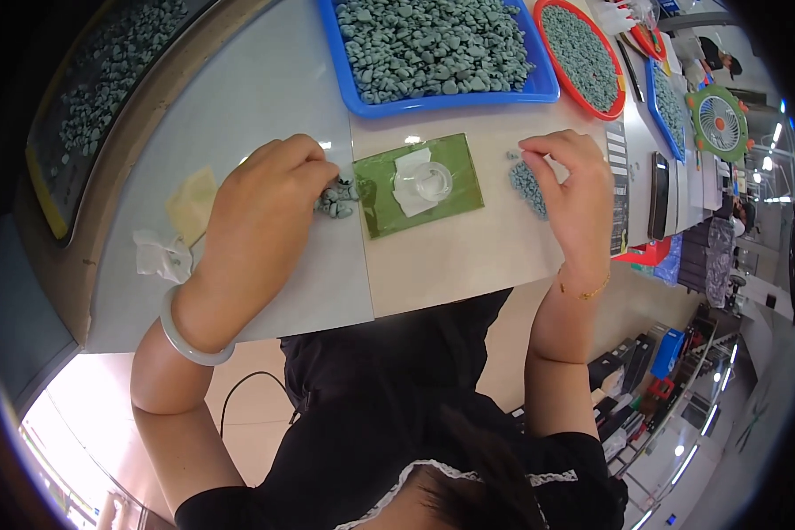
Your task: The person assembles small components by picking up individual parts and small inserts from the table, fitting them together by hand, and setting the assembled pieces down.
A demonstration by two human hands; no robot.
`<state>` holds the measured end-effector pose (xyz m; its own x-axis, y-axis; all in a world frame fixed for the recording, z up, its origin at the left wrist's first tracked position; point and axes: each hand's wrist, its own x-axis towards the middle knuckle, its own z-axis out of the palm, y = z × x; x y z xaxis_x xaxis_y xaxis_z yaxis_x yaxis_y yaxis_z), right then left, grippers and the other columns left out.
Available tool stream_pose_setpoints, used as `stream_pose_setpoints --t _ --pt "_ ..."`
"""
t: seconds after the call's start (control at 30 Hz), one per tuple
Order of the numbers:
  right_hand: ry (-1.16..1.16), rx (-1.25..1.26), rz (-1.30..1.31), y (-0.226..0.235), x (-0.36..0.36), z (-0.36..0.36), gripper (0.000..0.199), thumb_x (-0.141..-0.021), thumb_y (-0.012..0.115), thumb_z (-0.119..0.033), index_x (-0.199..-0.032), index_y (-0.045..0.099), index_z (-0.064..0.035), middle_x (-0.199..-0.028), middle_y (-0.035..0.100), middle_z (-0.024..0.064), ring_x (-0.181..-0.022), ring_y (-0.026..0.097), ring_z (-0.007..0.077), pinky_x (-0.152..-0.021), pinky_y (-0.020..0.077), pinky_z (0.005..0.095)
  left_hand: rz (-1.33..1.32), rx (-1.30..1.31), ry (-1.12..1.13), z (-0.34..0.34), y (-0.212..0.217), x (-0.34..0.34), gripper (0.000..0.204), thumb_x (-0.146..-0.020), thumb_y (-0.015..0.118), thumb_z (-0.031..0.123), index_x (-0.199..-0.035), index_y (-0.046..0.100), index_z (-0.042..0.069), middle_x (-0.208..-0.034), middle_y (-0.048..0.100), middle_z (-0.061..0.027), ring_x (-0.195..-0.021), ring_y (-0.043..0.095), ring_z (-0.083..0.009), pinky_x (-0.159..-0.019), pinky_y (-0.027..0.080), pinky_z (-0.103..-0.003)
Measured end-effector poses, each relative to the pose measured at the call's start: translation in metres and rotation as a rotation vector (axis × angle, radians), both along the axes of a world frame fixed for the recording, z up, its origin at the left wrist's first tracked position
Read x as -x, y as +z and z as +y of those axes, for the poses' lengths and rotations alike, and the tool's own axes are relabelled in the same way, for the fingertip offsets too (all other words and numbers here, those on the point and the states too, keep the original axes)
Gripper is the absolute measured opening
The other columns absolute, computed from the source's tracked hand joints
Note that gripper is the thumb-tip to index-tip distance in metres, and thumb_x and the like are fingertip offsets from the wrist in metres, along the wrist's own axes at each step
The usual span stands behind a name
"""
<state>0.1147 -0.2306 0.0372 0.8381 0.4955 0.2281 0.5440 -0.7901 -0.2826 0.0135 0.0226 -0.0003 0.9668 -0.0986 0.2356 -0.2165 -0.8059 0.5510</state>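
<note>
My left hand [269, 199] rests on the pale table, fingers curled over a small heap of grey-green stones [337, 199] at the left edge of a green mat [455, 177]. On the mat lies a white paper with a small clear dish [424, 181]. My right hand [570, 185] is to the mat's right, thumb and fingers pinched together above a second little pile of grey-green stones [523, 184]. Whether a stone sits in either pinch is hidden. A pale bangle circles my left wrist, a thin gold chain my right.
A blue tray [362, 97] heaped with grey-green stones stands behind the mat. A red round tray [617, 97] and another blue tray [654, 97] of stones lie to the right, near a dark phone [659, 194] and a small fan [720, 124]. Crumpled tissue [161, 254] lies far left.
</note>
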Motion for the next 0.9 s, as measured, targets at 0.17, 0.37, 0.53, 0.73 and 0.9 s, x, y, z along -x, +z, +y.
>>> stream_pose_setpoints --t 0.17,0.37,0.53,0.73,0.9 --pt "0.006 0.059 0.006 -0.013 -0.002 0.001 0.009 -0.070 0.063 -0.002 -0.079 0.063 -0.0006 -0.077 0.060 0.0087 -0.077 0.054 0.0248 -0.071 0.0422 0.0330 0.012 0.036 0.034 -0.003 0.003 -0.002 0.019 -0.067 0.053 -0.006 -0.084 0.060 -0.001 -0.082 0.055 -0.0087 -0.075 0.056 -0.0261 -0.065 0.046 -0.034" --pt "0.005 0.041 0.105 -0.011 -0.001 0.007 0.009 -0.071 0.061 0.000 -0.079 0.059 0.0004 -0.077 0.058 0.0095 -0.075 0.052 0.0245 -0.069 0.0418 0.0336 0.069 0.498 0.030 0.001 0.023 -0.002 0.015 -0.072 0.057 -0.008 -0.086 0.059 -0.002 -0.088 0.056 -0.0080 -0.074 0.060 -0.0199 -0.068 0.049 -0.027" --pt "0.028 0.028 0.155 -0.004 -0.001 0.008 0.007 -0.069 0.060 0.001 -0.075 0.056 -0.0014 -0.073 0.056 0.0099 -0.074 0.051 0.0273 -0.069 0.0414 0.0372 0.269 0.943 -0.141 -0.005 0.028 0.007 0.013 -0.075 0.059 -0.010 -0.085 0.058 -0.001 -0.093 0.055 -0.0069 -0.082 0.059 -0.0142 -0.075 0.050 -0.024" --pt "0.009 0.027 0.159 -0.006 0.002 0.011 0.011 -0.071 0.059 0.003 -0.081 0.057 0.0005 -0.078 0.057 0.0096 -0.071 0.052 0.0213 -0.066 0.0415 0.0312 0.406 0.942 -0.194 -0.013 0.026 0.012 0.012 -0.076 0.061 -0.008 -0.086 0.058 -0.003 -0.092 0.056 -0.0083 -0.081 0.060 -0.0143 -0.075 0.051 -0.024" --pt "0.112 -0.496 0.495 0.009 0.024 0.011 0.012 -0.074 0.059 0.005 -0.085 0.060 -0.0006 -0.079 0.058 0.0074 -0.074 0.053 0.0150 -0.066 0.0423 0.0261 0.504 1.035 -0.207 -0.014 0.025 0.016 0.012 -0.077 0.060 -0.009 -0.087 0.063 -0.004 -0.094 0.057 -0.0099 -0.084 0.061 -0.0164 -0.077 0.052 -0.025"
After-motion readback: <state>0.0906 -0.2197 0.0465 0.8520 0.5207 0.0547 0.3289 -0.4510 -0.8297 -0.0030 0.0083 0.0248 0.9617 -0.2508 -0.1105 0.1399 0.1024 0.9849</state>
